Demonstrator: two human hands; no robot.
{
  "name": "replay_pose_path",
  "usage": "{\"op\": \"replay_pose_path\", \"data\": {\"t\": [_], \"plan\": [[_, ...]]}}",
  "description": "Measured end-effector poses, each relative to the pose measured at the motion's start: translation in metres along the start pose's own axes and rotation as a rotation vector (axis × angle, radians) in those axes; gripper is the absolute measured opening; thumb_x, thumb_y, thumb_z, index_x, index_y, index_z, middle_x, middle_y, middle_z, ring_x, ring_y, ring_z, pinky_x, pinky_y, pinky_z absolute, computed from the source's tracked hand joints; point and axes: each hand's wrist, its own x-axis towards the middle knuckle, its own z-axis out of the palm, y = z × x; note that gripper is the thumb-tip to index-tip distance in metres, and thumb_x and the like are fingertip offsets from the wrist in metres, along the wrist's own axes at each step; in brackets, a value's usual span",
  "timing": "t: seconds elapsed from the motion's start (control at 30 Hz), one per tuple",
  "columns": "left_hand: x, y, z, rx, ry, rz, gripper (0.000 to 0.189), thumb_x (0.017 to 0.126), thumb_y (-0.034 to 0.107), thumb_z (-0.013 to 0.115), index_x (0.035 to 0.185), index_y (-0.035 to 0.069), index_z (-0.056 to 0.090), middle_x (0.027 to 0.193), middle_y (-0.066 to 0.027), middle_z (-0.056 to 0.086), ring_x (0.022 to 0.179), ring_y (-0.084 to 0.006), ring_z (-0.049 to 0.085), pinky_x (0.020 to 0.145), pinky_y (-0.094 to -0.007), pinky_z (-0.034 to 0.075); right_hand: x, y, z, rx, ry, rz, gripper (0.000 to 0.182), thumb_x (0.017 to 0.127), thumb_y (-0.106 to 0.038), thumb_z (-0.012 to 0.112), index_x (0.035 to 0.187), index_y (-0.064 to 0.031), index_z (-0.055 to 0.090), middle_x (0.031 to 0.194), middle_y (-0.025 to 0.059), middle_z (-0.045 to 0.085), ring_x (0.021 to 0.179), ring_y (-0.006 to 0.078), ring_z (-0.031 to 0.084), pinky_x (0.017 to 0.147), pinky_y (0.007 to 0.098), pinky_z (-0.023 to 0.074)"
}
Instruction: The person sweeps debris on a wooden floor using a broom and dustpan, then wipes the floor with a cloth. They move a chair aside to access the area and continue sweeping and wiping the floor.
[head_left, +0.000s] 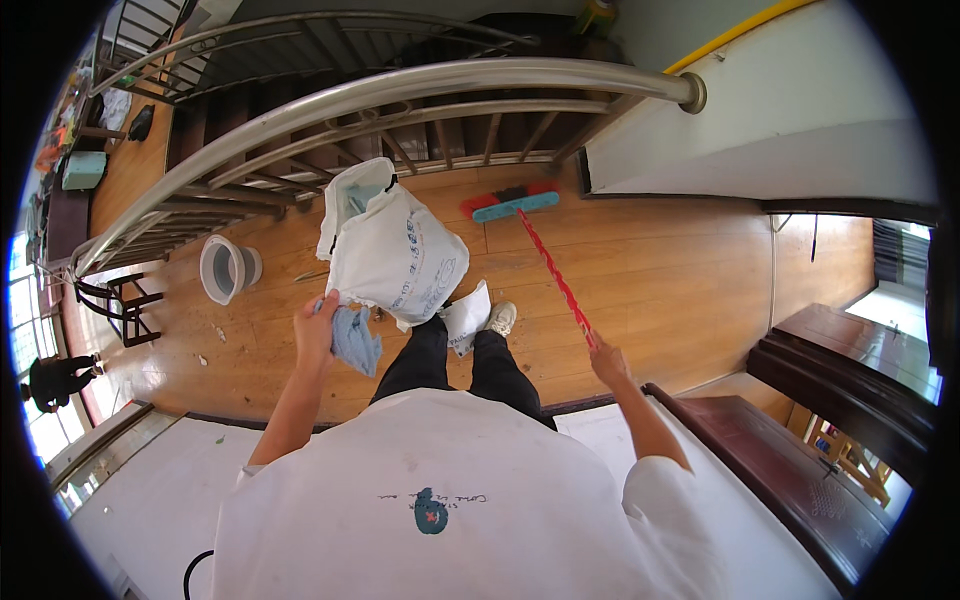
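Note:
My left hand (313, 330) grips a crumpled light blue cloth (355, 341), and its fingertips are at the lower corner of a white bag (401, 251). The bag bears printed writing and its mouth gapes towards the railing, with something pale inside. In my right hand (611, 364) is the red patterned handle (555, 274) of a broom. The broom's blue head (516, 207), with blurred red and black bristles, is on the wooden floor near the railing. A white sheet or bag with writing (466, 316) lies between my feet.
A metal stair railing (420, 82) runs across the front. A white bucket (231, 270) stands left on the wooden floor (660, 255), with bits of debris nearby. Further left are a dark wooden chair (124, 307) and another person (56, 382). An open dark door (780, 472) is at right.

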Motion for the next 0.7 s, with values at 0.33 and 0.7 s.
{"op": "replay_pose_path", "data": {"t": [0.33, 0.7], "plan": [[-0.012, -0.006, 0.000, -0.018, 0.128, 0.002, 0.017, 0.080, 0.016, 0.058, 0.076, 0.000, 0.058, 0.062, -0.0008, 0.053, 0.050, -0.0070, 0.047, 0.047, -0.0215, 0.039, 0.101, 0.054, 0.034, -0.010, 0.023, -0.037, 0.041, 0.081, -0.027, 0.042, 0.121, -0.0298, 0.039, 0.083, 0.0161, 0.060, 0.077, 0.0349, 0.057, 0.065, 0.0456, 0.0453], [-0.008, -0.011, 0.027, 0.101, 0.186, -0.012, 0.017, 0.080, 0.016, 0.058, 0.078, -0.001, 0.058, 0.063, -0.0022, 0.054, 0.051, -0.0085, 0.048, 0.048, -0.0225, 0.040, 0.035, 0.097, 0.080, 0.036, 0.109, -0.038, 0.038, 0.082, -0.029, 0.044, 0.120, -0.0256, 0.042, 0.063, 0.0198, 0.056, 0.055, 0.0375, 0.054, 0.047, 0.0472, 0.0416]]}}
